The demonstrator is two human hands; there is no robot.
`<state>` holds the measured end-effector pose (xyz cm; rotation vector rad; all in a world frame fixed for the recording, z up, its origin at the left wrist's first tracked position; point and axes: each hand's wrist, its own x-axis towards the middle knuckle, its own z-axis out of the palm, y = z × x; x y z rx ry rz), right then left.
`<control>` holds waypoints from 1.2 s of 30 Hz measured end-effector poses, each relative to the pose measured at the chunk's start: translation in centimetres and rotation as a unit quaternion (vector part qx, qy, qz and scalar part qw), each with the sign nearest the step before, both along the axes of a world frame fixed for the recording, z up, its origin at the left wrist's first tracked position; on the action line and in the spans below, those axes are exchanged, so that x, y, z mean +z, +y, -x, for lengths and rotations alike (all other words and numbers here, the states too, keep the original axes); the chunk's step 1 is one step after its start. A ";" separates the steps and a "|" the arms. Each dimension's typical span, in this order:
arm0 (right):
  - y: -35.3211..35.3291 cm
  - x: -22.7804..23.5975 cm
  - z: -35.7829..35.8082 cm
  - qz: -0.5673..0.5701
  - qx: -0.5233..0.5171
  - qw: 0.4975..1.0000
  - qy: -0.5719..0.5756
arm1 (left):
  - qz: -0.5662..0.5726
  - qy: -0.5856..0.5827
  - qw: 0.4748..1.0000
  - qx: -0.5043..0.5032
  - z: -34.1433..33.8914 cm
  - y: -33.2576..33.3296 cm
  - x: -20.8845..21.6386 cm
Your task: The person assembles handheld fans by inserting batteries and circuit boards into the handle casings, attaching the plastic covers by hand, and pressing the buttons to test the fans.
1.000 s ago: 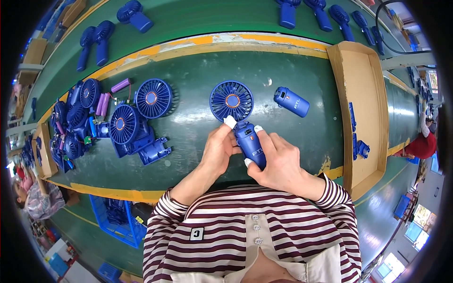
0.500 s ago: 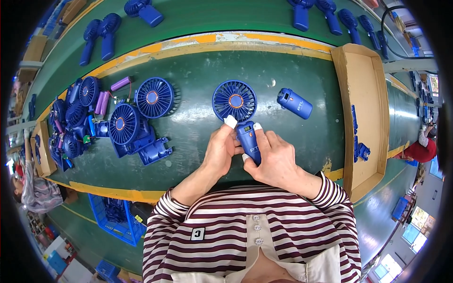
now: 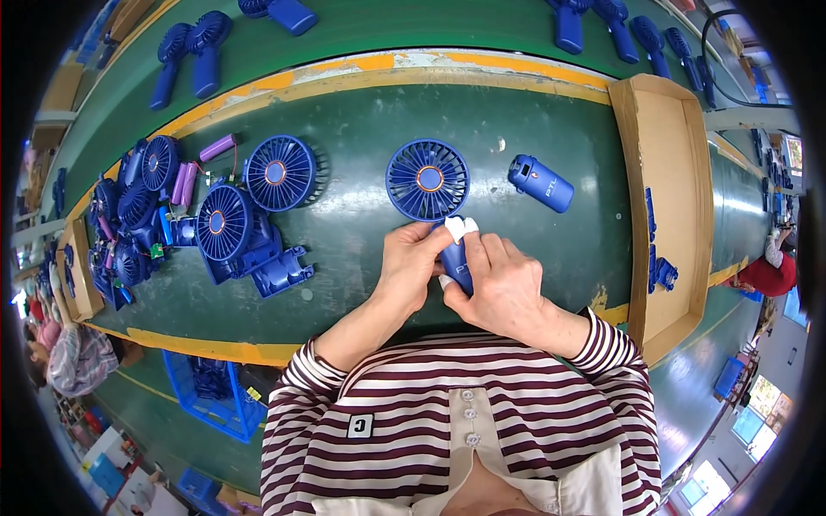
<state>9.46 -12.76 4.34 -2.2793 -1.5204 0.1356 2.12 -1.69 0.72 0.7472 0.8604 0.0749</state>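
Observation:
A blue handheld fan lies in front of me, its round grille point(image 3: 428, 180) pointing away and its handle point(image 3: 456, 265) toward me. My left hand point(image 3: 406, 265) is closed around the handle's left side, thumb on its upper end. From the right, my right hand point(image 3: 501, 279) grips the same handle, index fingertip meeting the left thumb there. White covers wrap several fingertips. The fingers hide the joint between grille and handle. A loose blue handle casing point(image 3: 540, 183) lies to the right, apart from both hands.
At left are a blue fan head point(image 3: 280, 173), another fan head point(image 3: 223, 223) on casing parts, purple batteries point(image 3: 184, 184) and a heap of fan parts. A cardboard tray point(image 3: 669, 310) with small blue pieces stands right. Beyond the yellow edge, a green belt point(image 3: 379, 34) carries fans.
My left thumb has moved right onto the handle's upper end, covering the small display that showed before. My right index fingertip has come against it. Fans on the far belt have shifted right.

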 end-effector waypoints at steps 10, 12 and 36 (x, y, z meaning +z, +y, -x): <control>-3.6 0.0 -0.6 0.000 -0.117 0.954 0.277 | 0.033 -0.005 0.999 -0.003 0.0 0.4 0.0; -3.9 -0.9 -0.9 0.035 -0.171 0.872 0.457 | 0.030 -0.006 1.000 -0.006 0.0 0.5 0.4; -0.1 -0.5 -0.8 -0.011 -0.161 0.668 0.727 | 0.032 -0.126 0.991 0.014 0.5 -0.4 0.6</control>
